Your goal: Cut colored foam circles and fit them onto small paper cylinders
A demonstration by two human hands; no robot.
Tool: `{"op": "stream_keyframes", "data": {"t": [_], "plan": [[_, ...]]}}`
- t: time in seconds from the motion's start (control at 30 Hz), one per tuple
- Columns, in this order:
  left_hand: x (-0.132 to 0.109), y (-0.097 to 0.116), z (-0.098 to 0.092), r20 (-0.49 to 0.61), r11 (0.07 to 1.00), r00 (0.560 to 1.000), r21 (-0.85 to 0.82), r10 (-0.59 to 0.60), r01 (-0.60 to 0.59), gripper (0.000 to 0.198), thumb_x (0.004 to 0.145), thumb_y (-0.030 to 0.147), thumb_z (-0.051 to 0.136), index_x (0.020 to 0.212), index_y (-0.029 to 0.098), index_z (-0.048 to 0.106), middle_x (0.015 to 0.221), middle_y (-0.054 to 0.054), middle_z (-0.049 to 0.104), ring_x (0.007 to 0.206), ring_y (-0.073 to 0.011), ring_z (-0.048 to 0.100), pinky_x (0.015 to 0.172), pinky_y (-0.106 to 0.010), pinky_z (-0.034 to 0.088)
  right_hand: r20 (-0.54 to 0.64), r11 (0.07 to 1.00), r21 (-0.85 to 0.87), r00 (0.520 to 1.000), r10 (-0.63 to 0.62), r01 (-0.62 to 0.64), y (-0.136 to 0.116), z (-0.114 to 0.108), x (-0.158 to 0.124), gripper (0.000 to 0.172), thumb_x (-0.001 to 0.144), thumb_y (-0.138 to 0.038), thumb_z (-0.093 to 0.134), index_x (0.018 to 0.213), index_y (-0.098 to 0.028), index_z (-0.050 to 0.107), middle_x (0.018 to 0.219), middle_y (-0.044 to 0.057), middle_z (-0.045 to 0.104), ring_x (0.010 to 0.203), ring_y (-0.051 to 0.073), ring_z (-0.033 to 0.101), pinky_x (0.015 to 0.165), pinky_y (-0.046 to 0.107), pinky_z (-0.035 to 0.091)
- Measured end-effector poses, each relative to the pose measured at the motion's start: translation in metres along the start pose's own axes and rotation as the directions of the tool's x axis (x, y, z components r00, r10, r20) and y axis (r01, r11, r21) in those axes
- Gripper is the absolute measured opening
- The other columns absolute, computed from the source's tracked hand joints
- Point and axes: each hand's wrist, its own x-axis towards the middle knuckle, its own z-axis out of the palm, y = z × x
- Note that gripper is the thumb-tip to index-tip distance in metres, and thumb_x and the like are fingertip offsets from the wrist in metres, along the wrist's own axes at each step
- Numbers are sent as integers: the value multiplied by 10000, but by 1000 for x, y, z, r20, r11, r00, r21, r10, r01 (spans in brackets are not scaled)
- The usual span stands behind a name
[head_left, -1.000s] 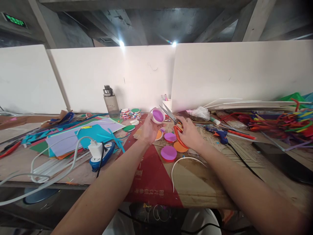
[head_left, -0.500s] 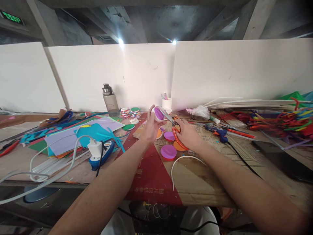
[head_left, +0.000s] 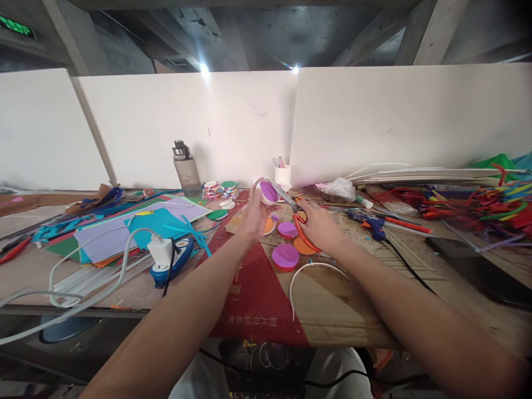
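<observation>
My left hand [head_left: 253,219] is closed around a small round piece [head_left: 270,192] with a purple face and a white rim, held up above the table. In my right hand [head_left: 318,226] is a pair of scissors [head_left: 302,233] with orange-red handles. Their metal blades lie along the right edge of the round piece; whether they are parted I cannot tell. Below the hands rest a purple disc [head_left: 285,256] with a red side, a smaller purple disc [head_left: 286,229] and an orange disc [head_left: 305,246]. A thin white strip [head_left: 292,291] curves across the cardboard in front of them.
Coloured sheets [head_left: 103,239] and a blue-and-white power strip [head_left: 172,264] lie left. A water bottle [head_left: 187,172] stands at the back near small stacked discs [head_left: 228,190]. To the right are a glue gun [head_left: 376,227] with its cable, a black phone-like slab [head_left: 477,271] and tangled coloured strips [head_left: 477,205].
Both hands keep nearly the same pose, with the scissors still against the round piece. The whole view has shifted very slightly.
</observation>
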Motion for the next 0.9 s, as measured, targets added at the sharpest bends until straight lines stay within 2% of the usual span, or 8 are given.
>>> {"op": "stream_keyframes", "data": {"t": [0.13, 0.33, 0.5, 0.67, 0.77, 0.9], "plan": [[2, 0, -2, 5, 999, 1000, 35, 13, -13, 335, 1010, 334, 412, 1294, 264, 575, 1175, -45, 676, 906, -131, 643, 731, -223, 516, 17, 1000, -31, 1000, 4, -4, 1, 0, 0, 392, 879, -183, 487, 1261, -177, 573, 1134, 130, 693, 994, 266, 644, 792, 317, 458], [4, 4, 0, -26, 999, 998, 3, -54, 54, 386, 1021, 391, 367, 1225, 169, 608, 1014, -79, 727, 795, -143, 656, 666, -240, 497, 35, 995, -95, 999, 7, -4, 2, -1, 1, 378, 909, -215, 465, 1272, -179, 565, 1123, 131, 697, 983, 276, 650, 758, 322, 446], [5, 7, -2, -1, 1000, 1000, 17, -25, 26, 401, 1029, 383, 334, 1223, 173, 615, 991, -75, 737, 763, -148, 679, 597, -235, 459, 40, 995, -104, 999, 13, -9, 2, -1, 0, 392, 914, -242, 485, 1296, -179, 549, 1159, 146, 664, 1013, 280, 642, 791, 328, 453], [3, 6, -2, 31, 997, 997, 24, -69, 68, 407, 1020, 421, 345, 1140, 169, 641, 869, -73, 729, 745, -171, 696, 551, -236, 438, 31, 992, -113, 998, 50, -46, 1, -1, -2, 448, 938, -305, 483, 1375, -208, 503, 1227, 160, 600, 973, 274, 646, 769, 330, 466], [1, 6, -1, 41, 995, 994, 19, -101, 101, 410, 1006, 459, 380, 1126, 169, 644, 849, -77, 727, 775, -186, 707, 546, -238, 443, 36, 990, -129, 998, 53, -48, 2, -1, -2, 444, 937, -303, 485, 1370, -209, 508, 1194, 153, 607, 954, 274, 646, 767, 332, 468], [2, 8, -1, 45, 996, 995, 36, -89, 87, 428, 995, 490, 400, 1090, 157, 652, 853, -81, 729, 745, -181, 704, 541, -237, 435, 40, 985, -171, 998, 39, -31, 3, -2, -1, 455, 933, -298, 479, 1379, -208, 504, 1185, 148, 623, 963, 292, 646, 771, 348, 470]]}}
